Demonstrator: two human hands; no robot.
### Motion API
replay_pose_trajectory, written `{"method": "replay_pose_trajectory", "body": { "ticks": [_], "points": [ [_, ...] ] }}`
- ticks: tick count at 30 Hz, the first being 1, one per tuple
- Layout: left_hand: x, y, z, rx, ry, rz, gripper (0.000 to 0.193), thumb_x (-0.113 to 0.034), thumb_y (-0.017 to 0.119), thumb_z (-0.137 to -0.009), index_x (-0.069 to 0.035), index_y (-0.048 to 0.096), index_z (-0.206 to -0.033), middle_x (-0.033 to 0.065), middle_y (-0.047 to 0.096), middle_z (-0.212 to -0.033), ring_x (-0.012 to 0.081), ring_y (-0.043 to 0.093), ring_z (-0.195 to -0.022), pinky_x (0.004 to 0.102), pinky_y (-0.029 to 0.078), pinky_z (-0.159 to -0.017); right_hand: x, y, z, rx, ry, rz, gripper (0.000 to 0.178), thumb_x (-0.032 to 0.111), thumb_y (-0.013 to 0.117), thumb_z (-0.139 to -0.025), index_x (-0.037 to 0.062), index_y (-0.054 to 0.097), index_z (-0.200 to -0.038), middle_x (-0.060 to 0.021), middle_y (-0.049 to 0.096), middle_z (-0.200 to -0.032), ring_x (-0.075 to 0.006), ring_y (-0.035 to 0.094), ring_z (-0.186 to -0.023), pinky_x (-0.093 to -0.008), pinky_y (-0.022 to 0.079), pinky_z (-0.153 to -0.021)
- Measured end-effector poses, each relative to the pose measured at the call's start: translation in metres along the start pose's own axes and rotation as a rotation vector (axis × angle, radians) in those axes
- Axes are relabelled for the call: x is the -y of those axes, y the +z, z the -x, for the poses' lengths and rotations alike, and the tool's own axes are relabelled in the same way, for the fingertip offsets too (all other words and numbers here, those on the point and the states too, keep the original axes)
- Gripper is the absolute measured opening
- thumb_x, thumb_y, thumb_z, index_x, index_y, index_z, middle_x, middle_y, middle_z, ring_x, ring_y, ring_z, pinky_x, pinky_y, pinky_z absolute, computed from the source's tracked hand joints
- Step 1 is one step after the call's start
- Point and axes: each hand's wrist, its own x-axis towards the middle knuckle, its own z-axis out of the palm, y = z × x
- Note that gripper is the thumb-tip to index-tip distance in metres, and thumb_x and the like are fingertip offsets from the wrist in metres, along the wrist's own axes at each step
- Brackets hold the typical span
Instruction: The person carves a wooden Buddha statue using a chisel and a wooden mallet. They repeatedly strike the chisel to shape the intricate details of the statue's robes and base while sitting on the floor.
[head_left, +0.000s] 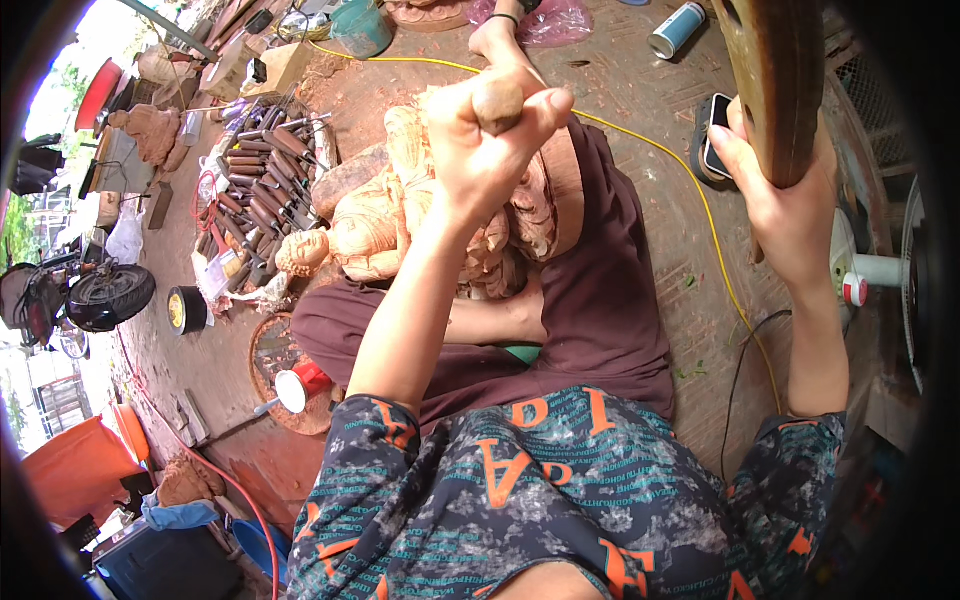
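Carved wooden statue (370, 235): it lies on its side in front of your lap, head toward your left, round base against your right trouser leg (625, 240).
Left hand (468, 150): your fingers are closed round a wooden tool handle (498, 103), its blunt end facing up at you; the hand is above the statue, and you cannot tell whether the tool's tip touches the wood, since your hand hides it.
Right hand (795, 215): you grip a thick wooden club (775, 80), raised well out to your right, apart from the tool handle; its upper end runs out of view.
Chisels (270, 180): a heap of wooden-handled ones lies on the floor to your left, just beyond the statue's head.
Yellow cable (712, 215): it curves across the floor between your right leg and your right hand.
Phone (717, 138): it shows just beside your right thumb, lower down.
Cup (293, 390): red and white, near your left knee, by a round tray (262, 350).
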Motion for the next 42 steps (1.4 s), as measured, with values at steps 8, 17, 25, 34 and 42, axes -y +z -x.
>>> {"method": "replay_pose_trajectory", "body": {
  "ticks": [8, 17, 25, 34, 42],
  "points": [
    [-0.008, -0.003, -0.001, 0.012, -0.022, 0.110, 0.020, -0.003, 0.068, -0.082, 0.000, 0.059, -0.064, -0.0006, 0.053, -0.057, 0.0039, 0.041, -0.050, 0.0207, 0.032, -0.046, -0.002, -0.005, -0.002, 0.113, 0.100, -0.168, 0.018, -0.001, 0.067, -0.083, -0.0009, 0.058, -0.099, -0.0006, 0.058, -0.086, -0.0062, 0.053, -0.077, -0.0209, 0.044, -0.071],
    [0.005, 0.001, 0.001, -0.017, 0.074, 0.111, 0.012, -0.001, 0.063, -0.082, 0.003, 0.058, -0.072, 0.0055, 0.053, -0.055, 0.0078, 0.039, -0.039, 0.0223, 0.030, -0.038, 0.012, 0.003, -0.013, 0.159, -0.254, 0.087, 0.051, -0.010, 0.060, -0.081, 0.0031, 0.050, -0.128, -0.0098, 0.064, -0.112, -0.0181, 0.061, -0.106, -0.0284, 0.047, -0.086],
    [0.009, -0.007, 0.008, -0.079, -0.059, 0.156, 0.014, -0.002, 0.068, -0.082, -0.001, 0.062, -0.069, -0.0039, 0.055, -0.060, 0.0010, 0.044, -0.054, 0.0187, 0.034, -0.049, 0.016, 0.008, -0.016, 0.026, -0.308, 0.164, 0.037, -0.003, 0.060, -0.083, -0.0006, 0.053, -0.119, -0.0060, 0.066, -0.105, -0.0153, 0.063, -0.094, -0.0290, 0.048, -0.080],
    [-0.005, -0.006, 0.005, -0.078, -0.031, 0.039, 0.014, -0.002, 0.062, -0.084, 0.002, 0.060, -0.070, 0.0011, 0.048, -0.052, 0.0054, 0.039, -0.043, 0.0203, 0.027, -0.040, 0.000, -0.007, -0.002, 0.052, 0.004, -0.048, 0.016, 0.000, 0.064, -0.083, -0.0002, 0.057, -0.097, 0.0017, 0.056, -0.081, -0.0049, 0.049, -0.072, -0.0221, 0.041, -0.066],
    [0.008, -0.010, 0.009, -0.138, -0.005, 0.177, 0.018, -0.002, 0.069, -0.081, -0.001, 0.060, -0.066, 0.0000, 0.054, -0.054, 0.0041, 0.047, -0.048, 0.0202, 0.035, -0.044, 0.025, -0.007, -0.019, 0.236, -0.335, 0.044, 0.048, -0.006, 0.060, -0.077, 0.0018, 0.050, -0.123, -0.0163, 0.062, -0.112, -0.0217, 0.064, -0.100, -0.0326, 0.051, -0.083]
  ]
}}
